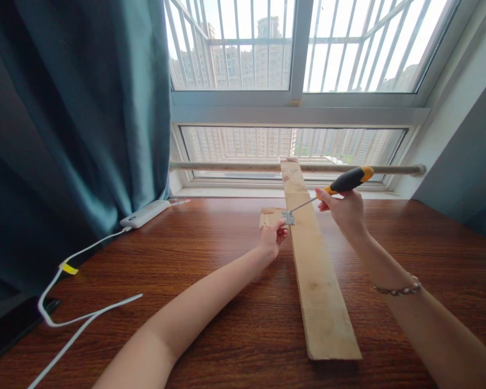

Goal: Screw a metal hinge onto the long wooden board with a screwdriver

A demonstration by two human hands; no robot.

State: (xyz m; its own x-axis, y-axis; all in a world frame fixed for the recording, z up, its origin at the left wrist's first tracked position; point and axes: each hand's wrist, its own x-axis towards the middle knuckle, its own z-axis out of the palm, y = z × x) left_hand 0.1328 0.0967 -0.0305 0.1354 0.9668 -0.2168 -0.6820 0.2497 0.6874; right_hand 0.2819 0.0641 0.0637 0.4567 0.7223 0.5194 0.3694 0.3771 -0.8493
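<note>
A long pale wooden board (319, 275) lies lengthwise on the brown table, its far end reaching up to the window rail. A short wooden block (269, 216) sits against its left edge. Across the joint lies a small metal hinge (288, 218), pinched at its left leaf by the fingers of my left hand (274, 237). My right hand (345, 209) grips a screwdriver (346, 181) with a black and yellow handle. The shaft slants down to the left, its tip at the hinge's upper part. Whether a screw is under the tip is too small to tell.
A white power strip (144, 214) stands at the table's back left, and its white cable (93, 237) loops down the left side with a yellow tag (69, 268). A dark blue curtain (76, 108) hangs on the left. A horizontal rail (235, 167) crosses before the window.
</note>
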